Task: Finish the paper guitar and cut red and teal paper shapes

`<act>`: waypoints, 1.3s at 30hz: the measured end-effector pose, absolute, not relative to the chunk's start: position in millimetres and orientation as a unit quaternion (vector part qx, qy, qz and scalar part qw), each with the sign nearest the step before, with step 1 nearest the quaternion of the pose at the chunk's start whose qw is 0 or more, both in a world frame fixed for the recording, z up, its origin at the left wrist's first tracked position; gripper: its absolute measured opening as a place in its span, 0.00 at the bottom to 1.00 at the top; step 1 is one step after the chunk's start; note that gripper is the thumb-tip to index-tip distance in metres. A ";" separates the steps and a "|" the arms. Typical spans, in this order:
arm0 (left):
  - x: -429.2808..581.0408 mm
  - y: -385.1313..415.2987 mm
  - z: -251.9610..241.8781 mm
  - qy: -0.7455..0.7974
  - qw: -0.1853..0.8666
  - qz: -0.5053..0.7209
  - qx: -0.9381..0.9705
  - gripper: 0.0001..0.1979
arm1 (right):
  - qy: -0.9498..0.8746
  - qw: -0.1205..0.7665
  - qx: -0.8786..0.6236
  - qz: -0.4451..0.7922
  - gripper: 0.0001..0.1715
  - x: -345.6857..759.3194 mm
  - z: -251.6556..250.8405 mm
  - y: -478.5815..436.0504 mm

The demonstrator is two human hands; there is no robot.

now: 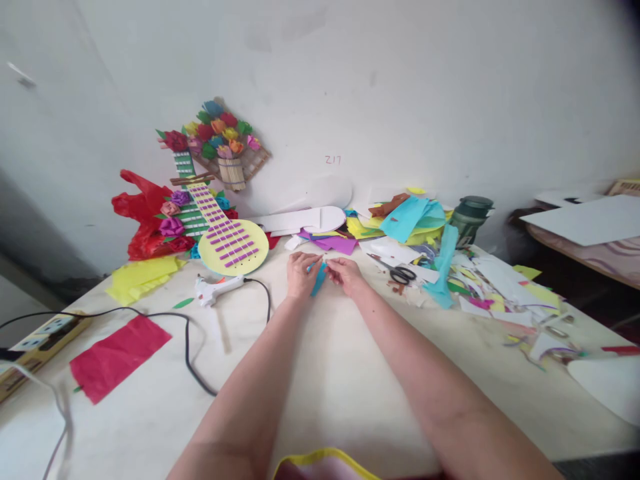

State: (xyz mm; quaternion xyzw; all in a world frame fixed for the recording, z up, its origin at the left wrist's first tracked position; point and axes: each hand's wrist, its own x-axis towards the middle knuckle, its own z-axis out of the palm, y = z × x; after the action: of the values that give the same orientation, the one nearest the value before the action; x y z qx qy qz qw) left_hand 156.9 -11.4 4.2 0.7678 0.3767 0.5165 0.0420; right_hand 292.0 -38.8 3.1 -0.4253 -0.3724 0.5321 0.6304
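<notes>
Both my hands meet over the middle of the table, pinching a small piece of blue crepe paper. My left hand grips its left side with bent fingers. On the other side, my right hand closes thumb and fingertips at its upper right edge. The strip hangs down between the hands; its upper part is partly hidden by the fingers. A white glue gun lies left of my left hand. Black-handled scissors rest to the right of my right hand.
A yellow paper guitar, paper flowers and a red plastic bag stand back left. Red crepe paper and a power strip lie left, with a black cord. Paper scraps and a green bottle occupy the right.
</notes>
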 end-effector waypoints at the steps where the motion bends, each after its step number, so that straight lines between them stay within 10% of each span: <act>1: 157.4 -11.6 4.3 0.369 0.039 0.511 0.775 0.07 | -0.376 0.625 -0.422 0.539 0.13 292.5 2.0 -38.3; 39: 156.5 -17.3 11.7 0.362 -0.037 0.450 0.815 0.10 | -0.330 0.580 -0.373 0.644 0.05 288.7 10.2 -44.1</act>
State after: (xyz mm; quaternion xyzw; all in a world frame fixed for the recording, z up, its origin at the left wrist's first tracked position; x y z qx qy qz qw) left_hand 156.5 -17.3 11.7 0.8152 0.3622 0.4504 -0.0373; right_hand 288.7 -44.1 10.2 -0.3734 -0.3303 0.6440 0.5803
